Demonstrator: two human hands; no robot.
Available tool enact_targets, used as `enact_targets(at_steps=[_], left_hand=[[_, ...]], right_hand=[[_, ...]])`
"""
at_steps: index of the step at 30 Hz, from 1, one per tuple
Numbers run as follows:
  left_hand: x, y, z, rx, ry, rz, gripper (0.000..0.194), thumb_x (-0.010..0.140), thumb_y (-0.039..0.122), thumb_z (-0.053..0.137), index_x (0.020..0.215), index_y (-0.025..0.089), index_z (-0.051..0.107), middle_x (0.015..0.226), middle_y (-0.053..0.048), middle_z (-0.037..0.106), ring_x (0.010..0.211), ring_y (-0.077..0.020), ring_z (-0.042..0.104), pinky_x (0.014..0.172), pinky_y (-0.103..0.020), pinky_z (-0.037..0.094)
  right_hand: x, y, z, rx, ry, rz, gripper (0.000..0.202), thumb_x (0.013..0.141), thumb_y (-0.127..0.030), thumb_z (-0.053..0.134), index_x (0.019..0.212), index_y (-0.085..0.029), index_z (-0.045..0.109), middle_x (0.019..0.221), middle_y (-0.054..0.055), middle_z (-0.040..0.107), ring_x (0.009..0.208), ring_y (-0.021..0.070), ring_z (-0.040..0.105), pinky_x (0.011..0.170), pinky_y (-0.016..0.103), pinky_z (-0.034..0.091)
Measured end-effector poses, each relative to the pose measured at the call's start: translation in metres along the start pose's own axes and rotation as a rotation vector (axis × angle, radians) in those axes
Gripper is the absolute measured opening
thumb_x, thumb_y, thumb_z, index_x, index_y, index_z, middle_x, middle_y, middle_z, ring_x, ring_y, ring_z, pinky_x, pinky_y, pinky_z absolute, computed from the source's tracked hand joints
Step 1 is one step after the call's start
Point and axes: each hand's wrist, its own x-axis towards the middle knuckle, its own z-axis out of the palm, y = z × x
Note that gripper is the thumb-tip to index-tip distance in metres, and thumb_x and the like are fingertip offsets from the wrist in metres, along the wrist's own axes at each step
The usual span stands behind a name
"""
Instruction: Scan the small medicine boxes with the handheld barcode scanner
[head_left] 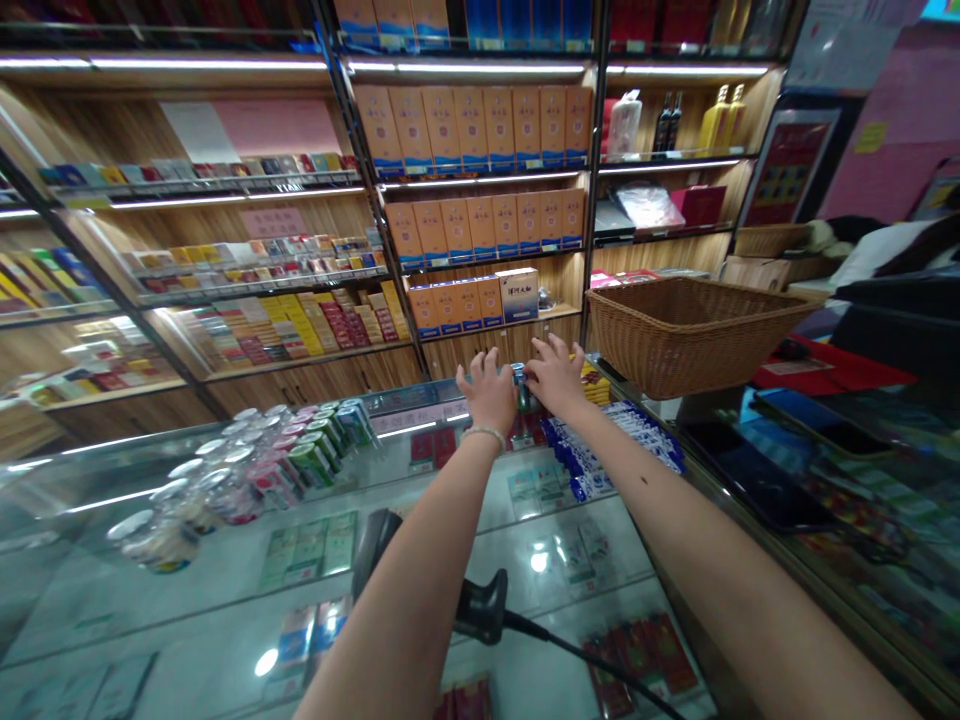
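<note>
at the far side of a glass tabletop (pixel 225 610), two bare hands are hovering close together around a small, blue-tinted item (pixel 518 373), which is sitting low between them and is too blurred to identify. the left hand (pixel 491 393) is opening its fingers loosely, palm down, on one side; the right hand (pixel 556 378) is curling its fingers beside the item on the other, though whether they are gripping it is impossible to tell. the two-sided placing is probably giving the item support from both flanks.

beneath the left forearm, a black handheld scanner (pixel 484 610) is lying across the glass, its cable (pixel 592 655) trailing toward the near right and crossing the space between the arms, where it could be catching a sleeve or wrist. blue-and-white packets (pixel 568 455) are lying in a heap under the right forearm, crowding that side, with yellow packs (pixel 597 386) resting just beyond.

to the left, lidded clear jars (pixel 161 525) and green cans (pixel 319 455) are standing in close rows, seemingly grouped by kind for display. a wicker basket (pixel 675 355) is blocking the far right, while orange boxes (pixel 470 130) are lining the shelves behind, fronts facing out, likely for easy viewing.
</note>
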Motion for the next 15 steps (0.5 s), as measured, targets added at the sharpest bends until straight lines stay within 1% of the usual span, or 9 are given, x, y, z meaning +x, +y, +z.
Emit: enact_targets(at_steps=[9,15], left_hand=[[0.0025,-0.0007,0.0062,0.017,0.013,0.006,0.024,0.090,0.024,0.064,0.113,0.026,0.072,0.163,-0.008,0.046,0.151,-0.0341,0.036,0.124,-0.066,0.022],[0.0029,0.0022,0.0044,0.070,-0.015,-0.049,0.031,0.090,0.028,0.065,0.119,0.024,0.070,0.164,-0.008,0.045,0.151,-0.0333,0.036,0.123,-0.062,0.027]], right_hand=[[0.0017,0.0049,0.0040,0.010,0.018,-0.007,0.019,0.091,-0.025,0.065,0.100,-0.030,0.081,0.158,0.007,0.054,0.150,0.0374,0.033,0.116,0.071,0.020],[0.0018,0.0029,0.0045,-0.009,-0.004,0.012,0.019,0.091,-0.025,0.066,0.102,-0.027,0.081,0.157,0.008,0.054,0.150,0.0352,0.032,0.118,0.068,0.020]])
